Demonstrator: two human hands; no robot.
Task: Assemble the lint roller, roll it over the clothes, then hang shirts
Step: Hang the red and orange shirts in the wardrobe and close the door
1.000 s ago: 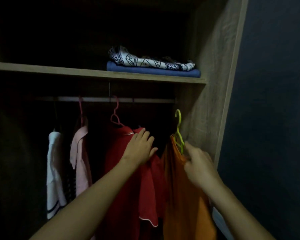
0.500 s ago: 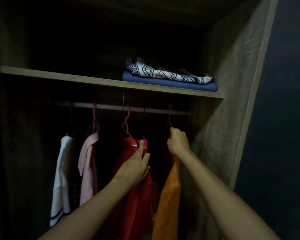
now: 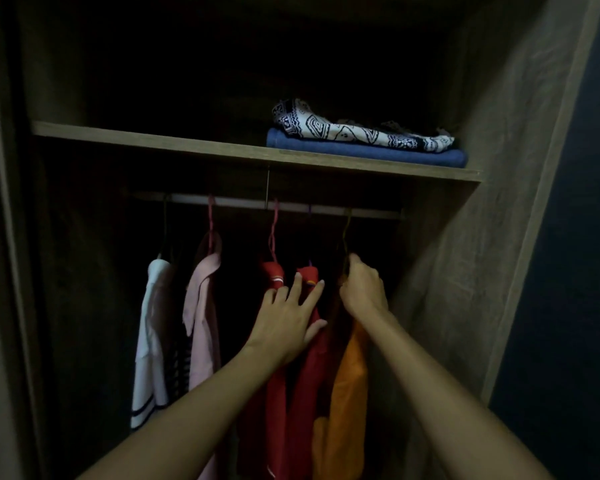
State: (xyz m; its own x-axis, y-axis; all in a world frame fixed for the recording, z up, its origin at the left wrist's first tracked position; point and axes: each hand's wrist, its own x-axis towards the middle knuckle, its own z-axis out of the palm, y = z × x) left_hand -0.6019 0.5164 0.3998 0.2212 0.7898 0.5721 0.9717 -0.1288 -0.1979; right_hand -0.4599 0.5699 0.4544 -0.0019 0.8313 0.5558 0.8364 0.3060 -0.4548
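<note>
Inside a dark wardrobe an orange shirt (image 3: 350, 386) hangs at the right end of the rail (image 3: 243, 202). Its hanger hook (image 3: 346, 233) reaches up to the rail. My right hand (image 3: 362, 289) grips the hanger's neck just above the orange collar. My left hand (image 3: 288, 317) lies with spread, straight fingers against the red shirt (image 3: 305, 393) to the left of the orange one. A second red garment (image 3: 274, 403) hangs directly beside it on a pink hanger. No lint roller is in view.
A pink shirt (image 3: 203, 323) and a white shirt (image 3: 153, 341) hang further left on the rail. The shelf (image 3: 187, 147) above carries a folded blue cloth (image 3: 368, 152) with a black-and-white patterned cloth (image 3: 354, 129) on top. The wardrobe's right wall (image 3: 471, 271) stands close to the orange shirt.
My right hand lifted the orange shirt on its hanger from in front of the wardrobe up to the rail. My left hand stayed pressed against the red shirts.
</note>
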